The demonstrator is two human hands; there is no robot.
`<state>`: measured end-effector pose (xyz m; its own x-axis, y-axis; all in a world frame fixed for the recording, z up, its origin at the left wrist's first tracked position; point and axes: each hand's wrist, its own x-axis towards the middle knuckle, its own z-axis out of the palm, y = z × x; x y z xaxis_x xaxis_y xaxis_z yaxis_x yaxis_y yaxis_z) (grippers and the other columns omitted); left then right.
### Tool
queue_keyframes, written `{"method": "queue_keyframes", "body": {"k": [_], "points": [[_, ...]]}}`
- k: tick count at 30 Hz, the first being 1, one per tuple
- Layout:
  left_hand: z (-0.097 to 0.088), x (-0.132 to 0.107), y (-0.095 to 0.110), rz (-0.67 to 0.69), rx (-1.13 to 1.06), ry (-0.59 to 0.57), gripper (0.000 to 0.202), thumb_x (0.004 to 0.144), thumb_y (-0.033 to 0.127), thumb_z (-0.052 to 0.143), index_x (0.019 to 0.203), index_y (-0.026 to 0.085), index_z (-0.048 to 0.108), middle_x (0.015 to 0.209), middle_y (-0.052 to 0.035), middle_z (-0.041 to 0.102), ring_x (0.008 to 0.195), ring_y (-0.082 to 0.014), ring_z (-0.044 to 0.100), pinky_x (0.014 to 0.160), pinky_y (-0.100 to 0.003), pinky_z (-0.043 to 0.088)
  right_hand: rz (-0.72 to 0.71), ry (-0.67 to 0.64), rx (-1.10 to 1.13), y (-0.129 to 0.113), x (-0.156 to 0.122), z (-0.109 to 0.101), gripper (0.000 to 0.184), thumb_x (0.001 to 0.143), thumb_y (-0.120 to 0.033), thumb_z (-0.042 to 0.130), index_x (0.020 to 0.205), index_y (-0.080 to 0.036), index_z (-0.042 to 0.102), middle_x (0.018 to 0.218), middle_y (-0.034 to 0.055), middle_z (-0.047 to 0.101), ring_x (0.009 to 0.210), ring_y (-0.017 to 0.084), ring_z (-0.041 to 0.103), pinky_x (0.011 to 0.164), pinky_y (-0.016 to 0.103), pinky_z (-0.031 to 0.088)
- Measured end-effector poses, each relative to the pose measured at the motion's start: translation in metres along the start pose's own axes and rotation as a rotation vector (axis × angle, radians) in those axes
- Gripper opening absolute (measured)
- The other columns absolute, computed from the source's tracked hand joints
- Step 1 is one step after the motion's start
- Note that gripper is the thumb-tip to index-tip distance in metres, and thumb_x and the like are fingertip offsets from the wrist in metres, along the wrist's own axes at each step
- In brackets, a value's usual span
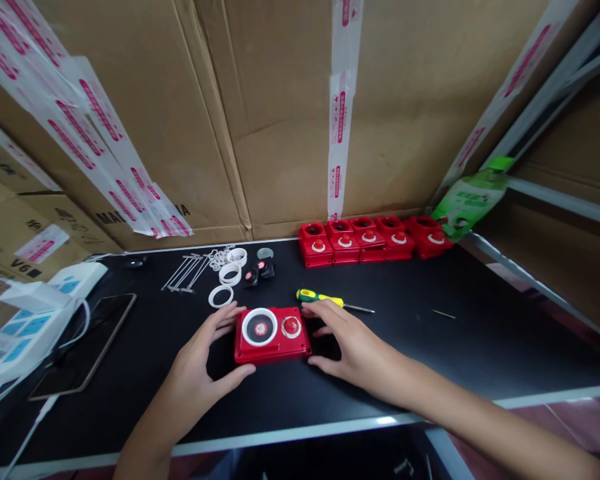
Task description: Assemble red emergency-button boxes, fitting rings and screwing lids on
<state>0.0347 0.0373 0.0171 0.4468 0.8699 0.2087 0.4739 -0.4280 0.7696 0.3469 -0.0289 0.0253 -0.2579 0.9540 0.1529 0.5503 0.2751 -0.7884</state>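
Bracing a red box [273,350] at lower centre of the worktop [455,347], left hand [200,367] and right hand [353,343] clasp its ends, fingers half-curled, steadying it.

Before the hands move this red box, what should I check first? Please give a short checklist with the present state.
1. Left hand grips the left side of the red box: ok.
2. Right hand grips its right side: ok.
3. Box lies flat on the black table: ok.
4. White ring sits around the black disc: ok.
5. Screwdriver clear of the box: ok, but close behind the right fingers.
6. Red button pressed or released: cannot tell.
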Motion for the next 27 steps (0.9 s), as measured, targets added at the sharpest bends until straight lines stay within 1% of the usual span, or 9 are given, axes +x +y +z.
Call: {"method": "queue_keyframes", "body": {"k": [5, 11, 16, 21, 27], "points": [[0.001, 0.001, 0.003, -0.027, 0.0, 0.002, 0.074, 0.092, 0.04, 0.081, 0.157, 0.029, 0.047, 0.153, -0.0143, 0.064, 0.139, -0.0364, 0.066, 0.116, -0.06, 0.058, -0.001, -0.002, 0.018, 0.0, -0.011, -0.001, 0.071, 0.091, -0.019, 0.083, 0.154, -0.025, 0.05, 0.158, 0.0125, 0.054, 0.129, 0.024, 0.069, 0.113, 0.046, 0.062], [0.001, 0.0, 0.002, -0.032, 0.019, -0.012, 0.077, 0.092, 0.039, 0.081, 0.159, 0.031, 0.046, 0.154, -0.0129, 0.063, 0.139, -0.0362, 0.066, 0.117, -0.059, 0.058, -0.024, 0.027, -0.004, 0.002, -0.015, 0.003, 0.068, 0.094, -0.022, 0.079, 0.154, -0.026, 0.049, 0.158, 0.0135, 0.053, 0.136, 0.027, 0.065, 0.116, 0.049, 0.059], [0.002, -0.001, 0.0, -0.037, 0.03, -0.024, 0.078, 0.092, 0.037, 0.082, 0.16, 0.035, 0.044, 0.156, -0.0105, 0.062, 0.141, -0.0348, 0.065, 0.118, -0.057, 0.057, -0.003, 0.027, 0.002, 0.003, -0.017, 0.004, 0.068, 0.094, -0.023, 0.079, 0.154, -0.026, 0.049, 0.158, 0.0128, 0.054, 0.134, 0.026, 0.067, 0.115, 0.047, 0.06], [0.002, -0.001, 0.002, -0.037, 0.023, -0.017, 0.078, 0.091, 0.036, 0.081, 0.16, 0.034, 0.044, 0.156, -0.0108, 0.062, 0.141, -0.0354, 0.064, 0.118, -0.058, 0.057, 0.002, 0.015, 0.011, 0.003, -0.015, 0.003, 0.067, 0.095, -0.022, 0.078, 0.155, -0.026, 0.047, 0.158, 0.0136, 0.053, 0.131, 0.025, 0.068, 0.112, 0.047, 0.062], [0.002, 0.001, 0.004, -0.039, 0.0, -0.013, 0.08, 0.09, 0.035, 0.083, 0.16, 0.034, 0.043, 0.158, -0.0117, 0.06, 0.142, -0.0357, 0.064, 0.118, -0.058, 0.056, -0.011, 0.023, 0.034, 0.005, -0.014, 0.003, 0.066, 0.097, -0.024, 0.076, 0.155, -0.026, 0.046, 0.158, 0.0133, 0.054, 0.135, 0.025, 0.066, 0.114, 0.048, 0.061]]}}
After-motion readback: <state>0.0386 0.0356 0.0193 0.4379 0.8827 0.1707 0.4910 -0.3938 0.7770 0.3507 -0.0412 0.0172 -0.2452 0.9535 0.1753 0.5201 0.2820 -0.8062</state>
